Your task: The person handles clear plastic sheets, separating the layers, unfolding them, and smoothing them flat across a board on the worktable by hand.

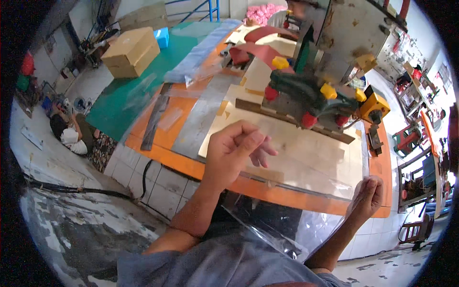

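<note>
A clear plastic sheet (pixel 276 235) hangs in glossy folds between my forearms, over the table's near edge and in front of my grey shirt. My right hand (pixel 367 197) is closed on its bunched edge at the right front of the table. Above the pale board (pixel 291 160), my left hand (pixel 234 150) pinches thumb against forefinger, the other fingers loosely spread; the film seems to reach this pinch, though its transparent edge is hard to make out. Beyond both hands stands a press machine (pixel 311 95) with yellow and red knobs and a long bar low over the board.
The orange table (pixel 181 165) carries a dark strip (pixel 155 119) and a grey metal band (pixel 203 117). Farther left, a cardboard box (pixel 130 51) and a blue box (pixel 161 37) rest on a green surface. A yellow control box (pixel 374 106) sits right. Another person (pixel 71 134) is far left.
</note>
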Tool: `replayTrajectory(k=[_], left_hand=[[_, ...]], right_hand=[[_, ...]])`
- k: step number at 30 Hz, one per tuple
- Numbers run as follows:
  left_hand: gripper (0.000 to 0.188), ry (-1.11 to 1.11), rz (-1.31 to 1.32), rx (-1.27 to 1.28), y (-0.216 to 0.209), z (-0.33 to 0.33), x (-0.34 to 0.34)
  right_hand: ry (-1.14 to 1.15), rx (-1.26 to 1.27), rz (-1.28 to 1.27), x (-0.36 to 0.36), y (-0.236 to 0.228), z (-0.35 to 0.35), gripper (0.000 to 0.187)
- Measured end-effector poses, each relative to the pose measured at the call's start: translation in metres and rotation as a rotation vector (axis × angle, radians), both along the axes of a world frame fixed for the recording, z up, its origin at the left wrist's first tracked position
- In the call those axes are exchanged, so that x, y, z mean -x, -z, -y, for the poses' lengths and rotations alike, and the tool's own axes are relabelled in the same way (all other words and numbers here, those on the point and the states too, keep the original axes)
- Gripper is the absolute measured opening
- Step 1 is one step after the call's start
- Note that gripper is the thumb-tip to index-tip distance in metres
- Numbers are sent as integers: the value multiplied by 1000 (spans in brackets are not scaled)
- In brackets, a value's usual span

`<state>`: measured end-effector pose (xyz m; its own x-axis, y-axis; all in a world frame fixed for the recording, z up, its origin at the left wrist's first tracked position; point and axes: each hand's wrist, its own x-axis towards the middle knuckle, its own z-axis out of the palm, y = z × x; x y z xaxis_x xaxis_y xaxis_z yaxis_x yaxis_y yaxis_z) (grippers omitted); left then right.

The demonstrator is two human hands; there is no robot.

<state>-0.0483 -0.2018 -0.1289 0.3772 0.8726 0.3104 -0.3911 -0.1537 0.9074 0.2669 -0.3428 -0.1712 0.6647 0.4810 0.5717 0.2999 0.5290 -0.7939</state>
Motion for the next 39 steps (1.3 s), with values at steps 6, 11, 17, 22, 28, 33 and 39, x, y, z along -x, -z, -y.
replayTrajectory(k=[6,11,17,22,28,33,39], left_hand=[[24,-41,0,-52,-16,-3,-3],[27,-49,21,-52,-17,4,-10],[30,-105,-11,-94,-19,8,-17],[30,-122,-26,-137,-19,13,-20],[26,-57,45,-99,-16,21,-20],[23,88,48,-55,-17,23,-16],[19,-7,63,-80,-18,33,-10]], right_hand=[[39,112,1,5,-23,6,25],[26,36,-9,3,-21,8,27],[48,95,27,0,-20,16,28],[67,57,14,1,-12,18,28],[83,89,-39,9,-12,16,25],[97,47,-69,-5,-3,21,22],[86,-7,-40,-3,-1,19,22]])
